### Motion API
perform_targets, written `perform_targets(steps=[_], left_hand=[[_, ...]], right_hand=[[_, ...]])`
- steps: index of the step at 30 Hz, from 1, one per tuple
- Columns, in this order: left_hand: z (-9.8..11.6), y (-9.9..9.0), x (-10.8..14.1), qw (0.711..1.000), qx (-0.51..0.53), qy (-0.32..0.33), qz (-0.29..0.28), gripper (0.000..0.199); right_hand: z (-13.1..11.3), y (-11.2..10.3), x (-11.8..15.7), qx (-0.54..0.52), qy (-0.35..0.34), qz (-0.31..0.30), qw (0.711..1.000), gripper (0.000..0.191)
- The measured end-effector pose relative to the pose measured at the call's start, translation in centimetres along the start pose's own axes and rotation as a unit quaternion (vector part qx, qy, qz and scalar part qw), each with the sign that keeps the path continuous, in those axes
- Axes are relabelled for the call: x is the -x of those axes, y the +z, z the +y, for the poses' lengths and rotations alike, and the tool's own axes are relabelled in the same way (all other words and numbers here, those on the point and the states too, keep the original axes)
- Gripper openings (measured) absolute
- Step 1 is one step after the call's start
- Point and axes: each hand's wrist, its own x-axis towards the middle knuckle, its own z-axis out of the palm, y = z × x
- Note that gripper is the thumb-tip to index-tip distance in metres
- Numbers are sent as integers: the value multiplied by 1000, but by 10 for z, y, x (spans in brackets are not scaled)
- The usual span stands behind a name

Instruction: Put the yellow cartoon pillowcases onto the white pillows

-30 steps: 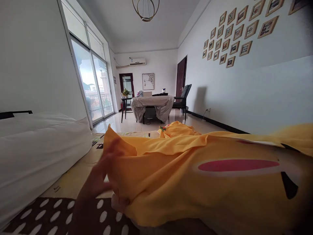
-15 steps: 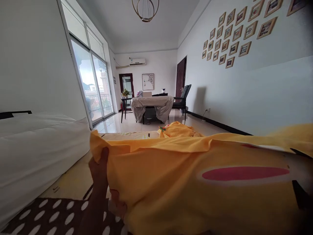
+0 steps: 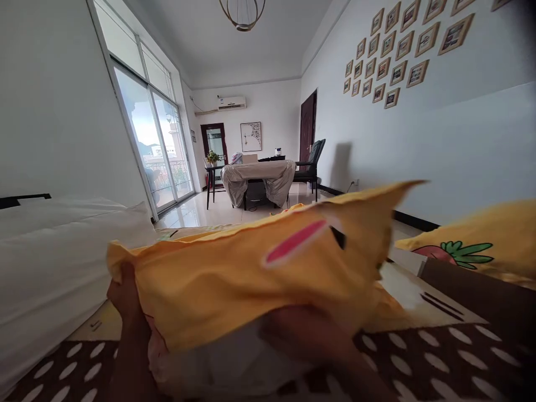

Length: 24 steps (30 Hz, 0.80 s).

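A yellow pillowcase (image 3: 218,273) with a pink shape and a black mark spans the middle of the head view, its right corner raised in a point. My left hand (image 3: 124,287) is closed on its left top corner. Under its lower edge, a white pillow (image 3: 226,363) shows, blurred and dim. My right hand (image 3: 297,332) reaches at that lower edge, against the white pillow; its fingers are smeared and partly hidden, so its grip cannot be made out.
White bedding (image 3: 50,268) lies at the left. Another yellow pillow (image 3: 502,234) with a radish print is at the right, by a brown edge. Brown spotted fabric (image 3: 419,357) lies below. A covered table (image 3: 259,170) and a black chair (image 3: 312,164) stand farther off.
My left hand has moved left and slightly down with its corner. The pillowcase's right part has swung inward and up, uncovering my right hand, the white pillow and the radish-print pillow.
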Motion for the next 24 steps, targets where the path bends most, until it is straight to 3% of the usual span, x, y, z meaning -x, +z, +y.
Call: perform_targets(steps=[2,4,6,10,13,15,17,19,24], left_hand=[[-1,5,-6,1000,7,7,-8,43],[-1,12,-5,994,6,91,-55,59],[1,19,5,970,-35,189,-147,60],[-4,43,42,862,-128,310,-381,48],[-21,63,62,781,-204,343,-479,43],[-32,71,66,763,-254,337,-491,41],[-37,72,62,770,-285,338,-461,39],[-38,69,55,776,-301,344,-435,35],[-33,61,52,762,-307,373,-430,36]], right_hand=[[13,-6,-11,-32,-16,-3,999,23],[29,-3,-23,-50,-7,20,999,38],[44,10,-33,-54,23,35,998,45],[59,46,-42,-71,59,25,995,44],[64,58,-42,-56,57,39,996,39],[72,56,-42,-35,76,61,995,33],[86,51,-40,-14,109,83,991,29],[102,47,-35,7,148,107,983,30],[128,44,-22,41,194,134,971,32]])
